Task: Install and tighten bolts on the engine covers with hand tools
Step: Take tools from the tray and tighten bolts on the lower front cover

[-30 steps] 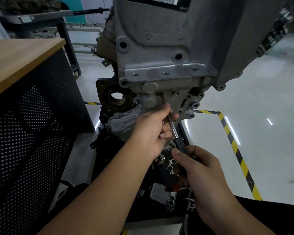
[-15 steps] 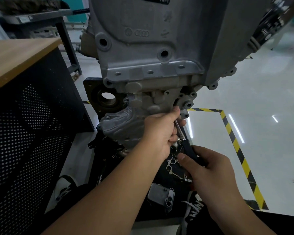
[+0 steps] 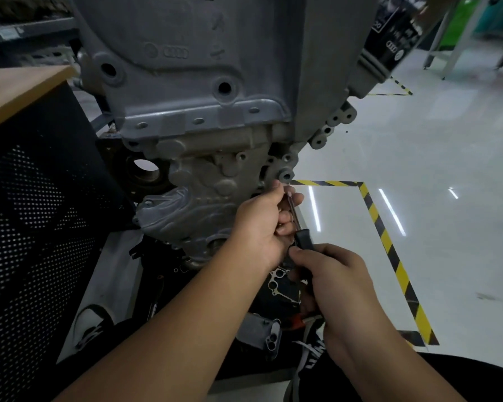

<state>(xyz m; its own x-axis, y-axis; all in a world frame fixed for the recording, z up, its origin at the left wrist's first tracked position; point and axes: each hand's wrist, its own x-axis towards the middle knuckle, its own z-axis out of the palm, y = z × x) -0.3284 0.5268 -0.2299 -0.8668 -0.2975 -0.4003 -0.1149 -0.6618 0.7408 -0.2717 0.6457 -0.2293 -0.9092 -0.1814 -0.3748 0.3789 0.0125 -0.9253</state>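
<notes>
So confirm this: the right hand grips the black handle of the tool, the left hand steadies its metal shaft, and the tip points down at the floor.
Wrong on one point. In the head view the tip points up toward the engine cover, not down at the floor. The rest holds: the right hand grips the tool's black handle, and the left hand steadies the metal shaft.

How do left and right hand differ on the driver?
The left hand pinches the bare metal shaft of the driver, up near the engine cover. The right hand grips the black handle, lower and nearer the camera. Both hold the same tool.
</notes>
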